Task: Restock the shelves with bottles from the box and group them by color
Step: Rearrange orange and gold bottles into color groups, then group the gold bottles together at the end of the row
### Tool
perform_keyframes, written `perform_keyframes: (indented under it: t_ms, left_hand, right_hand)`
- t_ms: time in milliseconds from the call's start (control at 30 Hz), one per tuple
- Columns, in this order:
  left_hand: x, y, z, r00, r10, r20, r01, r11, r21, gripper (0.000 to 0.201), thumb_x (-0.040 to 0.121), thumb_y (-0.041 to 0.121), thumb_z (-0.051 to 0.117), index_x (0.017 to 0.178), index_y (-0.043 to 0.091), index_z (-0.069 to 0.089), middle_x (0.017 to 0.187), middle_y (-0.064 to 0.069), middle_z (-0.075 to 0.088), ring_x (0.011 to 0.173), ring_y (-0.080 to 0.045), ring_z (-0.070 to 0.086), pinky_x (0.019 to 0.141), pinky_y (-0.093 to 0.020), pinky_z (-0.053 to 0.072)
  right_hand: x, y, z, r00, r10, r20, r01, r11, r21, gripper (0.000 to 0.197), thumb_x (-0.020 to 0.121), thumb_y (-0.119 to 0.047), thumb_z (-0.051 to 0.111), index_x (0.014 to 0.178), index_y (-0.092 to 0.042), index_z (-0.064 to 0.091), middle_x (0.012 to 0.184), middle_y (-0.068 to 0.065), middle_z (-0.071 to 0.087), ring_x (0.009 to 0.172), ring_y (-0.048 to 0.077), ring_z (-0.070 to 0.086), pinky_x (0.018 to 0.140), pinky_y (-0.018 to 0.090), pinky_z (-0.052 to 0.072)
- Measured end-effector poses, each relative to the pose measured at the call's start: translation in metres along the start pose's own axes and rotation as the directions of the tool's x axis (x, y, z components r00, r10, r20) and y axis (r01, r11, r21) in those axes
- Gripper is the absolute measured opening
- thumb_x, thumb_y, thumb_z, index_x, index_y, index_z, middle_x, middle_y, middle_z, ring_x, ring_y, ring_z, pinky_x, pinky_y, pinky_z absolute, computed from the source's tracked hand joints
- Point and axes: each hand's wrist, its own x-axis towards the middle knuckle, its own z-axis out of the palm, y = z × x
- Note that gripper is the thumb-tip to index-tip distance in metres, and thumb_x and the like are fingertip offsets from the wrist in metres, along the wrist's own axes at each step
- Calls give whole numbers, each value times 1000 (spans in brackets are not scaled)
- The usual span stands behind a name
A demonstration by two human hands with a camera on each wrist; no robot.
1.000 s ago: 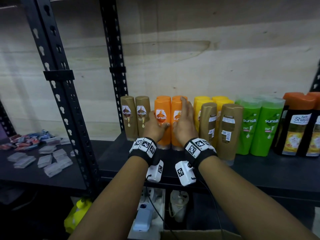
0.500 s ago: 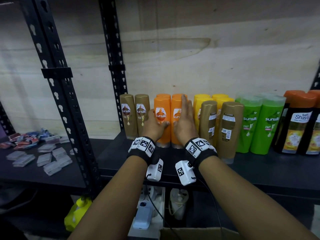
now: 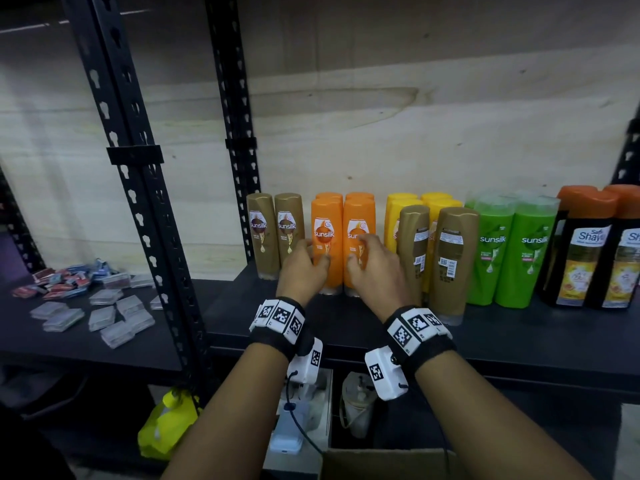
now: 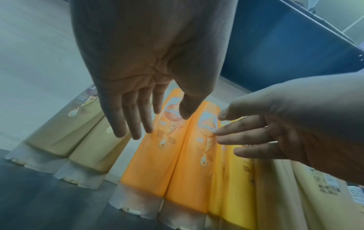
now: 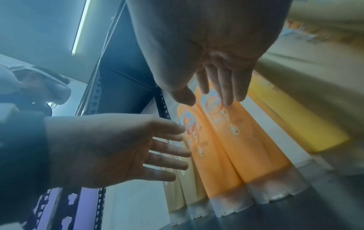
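Observation:
Two orange Sunsilk bottles [image 3: 325, 244] [image 4: 157, 155] [image 5: 236, 147] stand side by side on the black shelf [image 3: 346, 327], with more orange ones behind. My left hand [image 3: 308, 261] [image 4: 149, 112] hovers at the left orange bottle and my right hand [image 3: 370, 261] [image 5: 214, 88] at the right one. Both hands have relaxed, spread fingers and hold nothing. Two gold bottles [image 3: 277, 233] stand to the left. Two more gold bottles [image 3: 436, 258], backs facing me, stand in front of the yellow bottles [image 3: 398, 206].
Green bottles [image 3: 502, 247] and black bottles with orange caps [image 3: 588, 251] fill the shelf's right side. A cardboard box [image 3: 381, 460] sits below me. Black uprights [image 3: 145, 202] divide off a left shelf with small packets [image 3: 104, 306]. A yellow bag [image 3: 166, 427] lies underneath.
Both hands were pressed against the orange bottles' sides; now they have drawn back slightly toward me with the fingers loosened. The bottles stay in place.

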Motion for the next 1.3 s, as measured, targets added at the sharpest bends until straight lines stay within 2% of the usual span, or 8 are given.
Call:
perform_keyframes:
  t_ms: [100,200,367,633,867,1133,1200,1300]
  left_hand:
    - [-13,0,-4,998,60,-10,-59,994,96,40,100,41,61,133,19,57,102,8,63,96,-11,62,78,-27,48]
    - [-25,4,-10,987,159,-5,-153,962,228,20,99,37,60,107,20,68,91,10,65,84,-10,61,61,-18,40]
    - [-47,16,-10,991,123,53,-132,958,253,22,98,40,56,86,23,64,83,3,68,82,-19,65,69,-32,50]
    - [-74,46,29,968,189,167,-232,926,299,22,100,41,55,90,24,65,87,2,68,84,-21,65,75,-39,56]
    - [-77,66,70,959,202,202,-248,939,240,22,99,42,58,93,22,66,79,6,67,81,-18,65,69,-32,51]
    - [-79,65,102,981,45,189,-99,953,285,36,97,47,60,109,14,55,106,-8,65,100,-30,63,87,-44,55]
    - [-78,63,105,983,23,182,-75,955,286,44,96,49,62,116,11,51,114,-11,64,106,-33,63,89,-44,54]
    - [-72,61,108,976,22,218,-74,970,232,54,94,49,65,126,9,46,122,-13,62,113,-33,61,94,-45,53]
  right_hand:
    - [-9,2,-13,994,-102,25,103,994,-33,26,102,-34,56,123,-18,62,125,1,64,111,17,62,86,27,49]
    - [-19,5,-29,977,-193,88,200,977,-77,19,102,-33,55,108,-19,66,111,-2,65,99,13,61,82,28,50]
    - [-36,12,-58,948,-168,270,228,951,-209,14,98,-23,49,92,-19,61,97,-1,61,87,19,59,76,39,54]
    - [-58,38,-102,961,-101,257,176,940,-291,20,98,-23,49,93,-12,65,97,6,63,89,26,61,75,40,52]
    - [-70,73,-138,983,12,182,43,955,-294,20,99,-23,51,89,-13,66,94,5,63,87,28,61,75,43,53]
    - [-72,108,-150,991,76,114,-36,947,-320,16,98,-25,55,92,-14,65,90,0,59,87,26,61,67,32,43]
    - [-68,114,-146,993,105,61,-86,962,-259,14,98,-29,58,100,-15,59,93,1,60,88,24,60,72,35,49]
    - [-61,123,-134,982,165,87,-154,981,-114,43,98,-36,63,132,-15,49,119,1,56,104,18,59,92,38,52]
